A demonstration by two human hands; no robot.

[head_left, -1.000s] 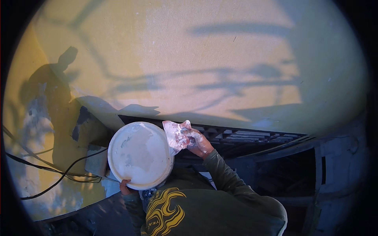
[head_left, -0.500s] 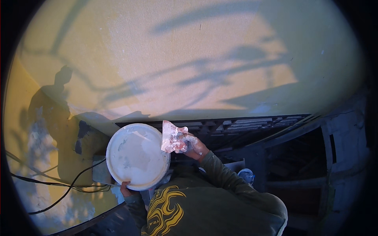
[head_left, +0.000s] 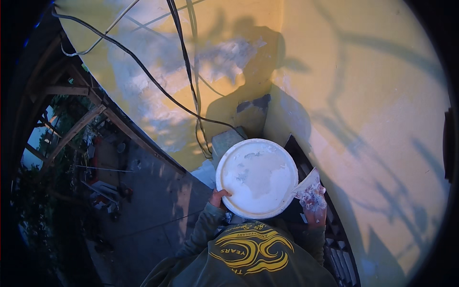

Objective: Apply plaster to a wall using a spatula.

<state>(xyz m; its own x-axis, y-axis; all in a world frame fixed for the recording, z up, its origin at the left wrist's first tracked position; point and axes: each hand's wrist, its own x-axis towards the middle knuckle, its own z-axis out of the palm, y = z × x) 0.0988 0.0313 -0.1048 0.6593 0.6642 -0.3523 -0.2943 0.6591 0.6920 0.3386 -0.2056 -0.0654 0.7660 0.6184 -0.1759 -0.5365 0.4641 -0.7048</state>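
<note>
My left hand point(head_left: 219, 197) grips the near left rim of a round white plastic bucket point(head_left: 257, 179), thumb over its edge. The bucket's broad round face is turned up toward me and has greyish-white smears on it. At the bucket's right side, my right hand point(head_left: 313, 203) is closed round a wide flat putty knife point(head_left: 310, 180). White paste coats the fingers and much of the blade. The blade's left corner lies close to the bucket's rim; I cannot tell whether they touch. The knife's handle is hidden in my hand.
Yellow walls point(head_left: 387, 119) with whitish patches meet in a corner ahead. Black cables point(head_left: 148, 71) hang across the left wall. A dark slatted grille point(head_left: 342, 256) runs along the right wall's foot. Far below at left are paved ground point(head_left: 158, 225) and a wooden frame point(head_left: 76, 126).
My view has swung left toward the wall corner, bringing the ground below into sight. The bucket and both hands now appear farther right. Both hands keep their holds.
</note>
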